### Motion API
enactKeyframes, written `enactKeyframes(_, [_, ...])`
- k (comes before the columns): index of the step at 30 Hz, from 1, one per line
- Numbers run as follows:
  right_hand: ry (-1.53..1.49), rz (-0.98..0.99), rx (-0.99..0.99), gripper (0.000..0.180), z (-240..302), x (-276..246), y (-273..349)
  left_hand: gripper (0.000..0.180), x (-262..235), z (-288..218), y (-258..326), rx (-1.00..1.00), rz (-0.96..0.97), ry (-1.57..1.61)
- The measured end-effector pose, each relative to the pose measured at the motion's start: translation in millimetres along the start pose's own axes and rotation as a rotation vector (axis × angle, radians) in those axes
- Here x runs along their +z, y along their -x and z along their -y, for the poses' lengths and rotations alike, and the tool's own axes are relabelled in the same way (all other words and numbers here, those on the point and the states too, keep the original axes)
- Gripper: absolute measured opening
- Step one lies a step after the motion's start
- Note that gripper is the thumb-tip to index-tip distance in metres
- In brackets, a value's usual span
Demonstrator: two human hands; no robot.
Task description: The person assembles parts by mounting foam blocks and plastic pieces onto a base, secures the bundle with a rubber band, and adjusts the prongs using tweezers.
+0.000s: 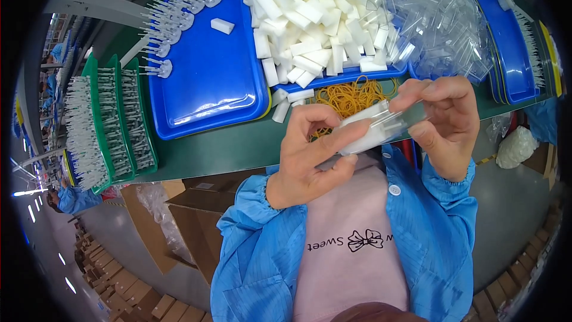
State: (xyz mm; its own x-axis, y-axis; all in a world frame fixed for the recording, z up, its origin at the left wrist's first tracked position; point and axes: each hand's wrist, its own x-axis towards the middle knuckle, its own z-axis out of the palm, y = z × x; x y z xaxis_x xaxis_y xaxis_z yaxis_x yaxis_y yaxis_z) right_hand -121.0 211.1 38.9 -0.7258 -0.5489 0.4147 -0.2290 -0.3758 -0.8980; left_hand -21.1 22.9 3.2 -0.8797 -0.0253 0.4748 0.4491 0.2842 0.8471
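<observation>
Blue smock sleeves nearest cam, both forearms up from lower edge. L hand [313, 155] pinches white foam block [368, 133] btwn thumb + fingers, clamped. R hand [444, 125] clamps clear plastic sleeve [405, 116] at far end; block end looks part-way in sleeve. Judgement: keep block square to sleeve mouth, push straight w/ L thumb, light R squeeze so sleeve stays open. Beyond grip: rubber bands [351, 96], heap of foam blocks [304, 18] on blue tray [208, 83], 1 heap of clear sleeves [435, 18].
</observation>
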Motion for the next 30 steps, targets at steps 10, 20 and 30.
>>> enactKeyframes(10, [0.080, 0.053, 0.109, 0.034, 4.1, -5.3, -5.0, 0.072, -4.2, -14.6, -5.9, -0.154, 0.086, -0.274])
enactKeyframes(20, [0.143, 0.152, 0.391, 0.049, 4.4, -6.0, -13.7, 0.065, -3.4, 12.8, -12.0, -0.989, 0.393, 1.223])
enactKeyframes(30, [0.742, 0.359, -0.030, 0.096, 10.8, 11.4, -16.0, 0.058, 1.7, 11.1, -9.6, -0.919, 0.293, 1.370])
